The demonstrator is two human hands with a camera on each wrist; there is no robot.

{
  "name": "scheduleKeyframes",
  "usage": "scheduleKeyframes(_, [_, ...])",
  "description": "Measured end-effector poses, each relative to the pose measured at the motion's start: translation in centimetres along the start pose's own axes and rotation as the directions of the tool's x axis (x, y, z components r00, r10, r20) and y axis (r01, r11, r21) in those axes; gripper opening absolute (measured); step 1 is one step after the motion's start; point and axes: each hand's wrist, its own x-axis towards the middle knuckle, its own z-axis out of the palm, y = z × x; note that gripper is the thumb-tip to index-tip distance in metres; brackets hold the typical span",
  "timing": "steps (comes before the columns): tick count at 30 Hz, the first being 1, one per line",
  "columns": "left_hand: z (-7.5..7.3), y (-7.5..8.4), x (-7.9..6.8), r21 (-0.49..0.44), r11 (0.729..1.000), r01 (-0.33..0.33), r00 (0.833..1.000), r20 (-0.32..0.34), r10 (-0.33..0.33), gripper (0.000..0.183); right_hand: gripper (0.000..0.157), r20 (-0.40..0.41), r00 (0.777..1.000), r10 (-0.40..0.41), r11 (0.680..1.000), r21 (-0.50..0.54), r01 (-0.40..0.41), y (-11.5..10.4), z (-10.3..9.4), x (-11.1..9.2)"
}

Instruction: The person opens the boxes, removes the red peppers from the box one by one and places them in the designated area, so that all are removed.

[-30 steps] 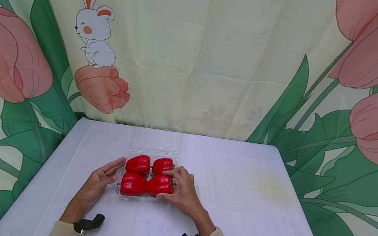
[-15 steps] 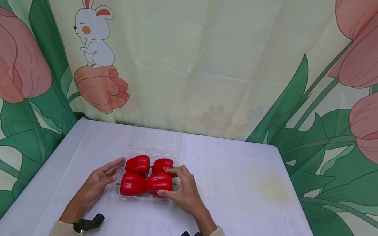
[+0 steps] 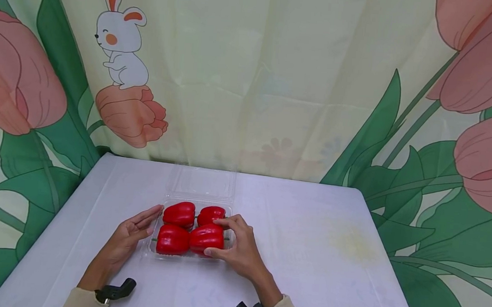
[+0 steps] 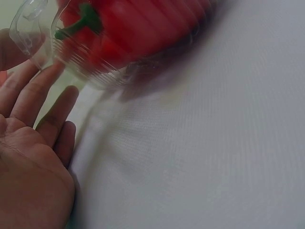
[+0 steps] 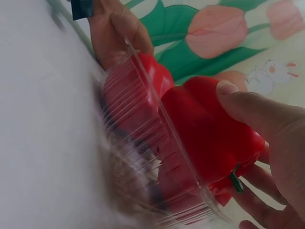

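Note:
A clear plastic clamshell box (image 3: 183,257) holds several red bell peppers in two rows. At the near right, the bell pepper (image 3: 207,239) is pinched between the thumb and fingers of my right hand (image 3: 242,251); in the right wrist view this pepper (image 5: 205,129) sits above the box rim, its green stem towards my fingers. My left hand (image 3: 124,240) lies along the box's left side with its fingers extended, the fingertips at the box wall. In the left wrist view a green stem (image 4: 83,21) shows through the clear plastic. The box's underside is hidden.
The box's transparent lid (image 3: 203,181) lies folded back towards the table's far edge. A white cloth covers the table (image 3: 307,253). Behind it hangs a curtain (image 3: 298,81) printed with tulips and a rabbit. Both wrists carry black cameras.
The pepper in my right hand has shifted slightly left and up, closer against its neighbours. My left hand and the box stay where they were.

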Motion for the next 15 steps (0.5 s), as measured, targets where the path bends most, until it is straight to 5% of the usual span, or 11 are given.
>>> scheduleKeyframes(15, [0.2, 0.3, -0.1, 0.007, 1.0, 0.012, 1.0, -0.016, -0.012, 0.065, 0.068, -0.014, 0.999, -0.045, 0.998, 0.05, 0.045, -1.4, -1.4, 0.3])
